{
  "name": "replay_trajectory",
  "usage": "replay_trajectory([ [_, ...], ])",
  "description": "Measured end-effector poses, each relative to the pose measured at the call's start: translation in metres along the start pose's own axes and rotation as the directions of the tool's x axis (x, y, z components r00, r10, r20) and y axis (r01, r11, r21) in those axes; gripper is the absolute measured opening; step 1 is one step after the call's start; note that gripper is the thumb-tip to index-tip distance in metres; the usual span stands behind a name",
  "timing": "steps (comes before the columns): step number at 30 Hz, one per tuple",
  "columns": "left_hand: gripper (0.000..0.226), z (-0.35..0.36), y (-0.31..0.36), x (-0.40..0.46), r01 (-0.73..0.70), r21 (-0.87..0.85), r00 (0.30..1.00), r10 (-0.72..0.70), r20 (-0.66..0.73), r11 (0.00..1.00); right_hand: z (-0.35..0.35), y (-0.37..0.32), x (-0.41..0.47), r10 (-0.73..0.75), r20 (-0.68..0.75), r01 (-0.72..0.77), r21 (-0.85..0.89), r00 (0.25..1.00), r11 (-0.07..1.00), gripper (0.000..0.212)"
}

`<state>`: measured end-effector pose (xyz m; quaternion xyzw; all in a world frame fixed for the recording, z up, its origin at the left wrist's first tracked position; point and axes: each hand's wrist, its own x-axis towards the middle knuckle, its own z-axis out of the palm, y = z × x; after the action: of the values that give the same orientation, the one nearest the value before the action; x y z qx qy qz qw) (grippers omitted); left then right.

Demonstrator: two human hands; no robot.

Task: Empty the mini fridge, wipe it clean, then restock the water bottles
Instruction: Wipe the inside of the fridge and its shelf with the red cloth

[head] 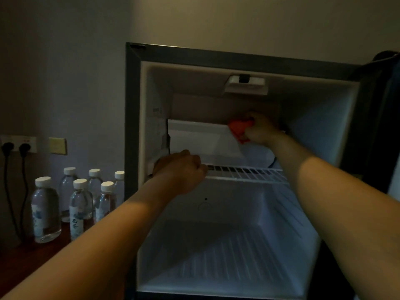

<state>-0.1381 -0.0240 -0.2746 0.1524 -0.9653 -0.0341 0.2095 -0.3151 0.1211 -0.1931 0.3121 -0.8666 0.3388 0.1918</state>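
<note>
The mini fridge (132,118) stands open with no bottles inside. My right hand (260,128) reaches deep into the upper part and grips a red cloth (239,129), pressed against the white freezer box (201,139) near the back wall. My left hand (180,168) curls over the front left edge of the white wire shelf (249,173). Several water bottles (81,210) with white caps stand on the wooden surface left of the fridge.
The fridge door (387,118) hangs open at the right edge. Wall sockets with two black plugs (16,146) and cables sit at the far left above the dark wooden top (23,260). A thermostat housing (245,84) hangs from the fridge ceiling.
</note>
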Motion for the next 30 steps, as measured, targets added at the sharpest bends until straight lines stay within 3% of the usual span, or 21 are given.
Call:
replay_trajectory([
  [5, 0.047, 0.000, 0.000, 0.001, -0.006, 0.014, 1.000, 0.007, -0.007, 1.000, 0.008, -0.001, -0.007, -0.005, -0.156, -0.017, -0.137, 0.988, 0.990, 0.047],
  [10, 0.049, 0.001, -0.002, 0.002, -0.010, -0.010, 1.000, 0.010, -0.001, 1.000, 0.003, 0.001, -0.002, 0.000, -0.062, -0.012, -0.190, 0.998, 0.982, 0.062],
  [17, 0.049, 0.001, -0.001, 0.001, -0.003, -0.004, 1.000, 0.003, -0.008, 1.000, 0.004, 0.002, -0.024, -0.034, -0.149, -0.024, -0.367, 0.988, 0.930, 0.058],
  [30, 0.045, 0.002, 0.000, 0.001, -0.015, -0.027, 0.999, 0.014, -0.042, 1.000, 0.013, 0.012, -0.051, 0.069, -0.336, -0.187, -0.332, 0.939, 0.924, 0.049],
])
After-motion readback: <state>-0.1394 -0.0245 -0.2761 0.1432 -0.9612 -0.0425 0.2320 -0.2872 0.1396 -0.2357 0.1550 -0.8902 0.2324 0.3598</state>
